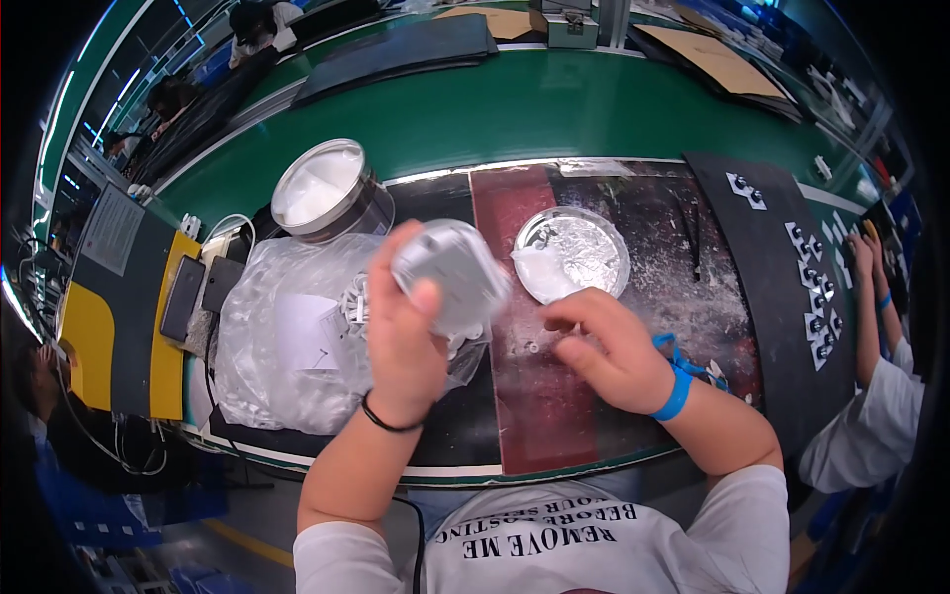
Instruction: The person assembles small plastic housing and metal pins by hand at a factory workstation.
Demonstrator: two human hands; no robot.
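My left hand (404, 342) is closed around a pale, shiny piece shaped like a rounded square (453, 279), lifted above the bench and blurred by motion. Its thumb presses on the near face. To the right, my right hand (616, 348) hovers beside the near rim of a round metal dish (621, 259). Those fingers are bent, with a gap between thumb and forefinger, and nothing shows in them. Crumpled foil lines the dish, and a white wad (544, 273) lies at its left side. Below my left hand, a clear plastic bag (259, 346) holds small white parts (356, 302).
A clear tub (361, 213) with white contents stands behind the bag. A black mat (727, 198) bears several small white-and-black parts (813, 282) at right. Blue strap (678, 351) lies by my right wrist. Another person's hands (868, 262) work at far right. Phone-like slab (182, 299) sits left.
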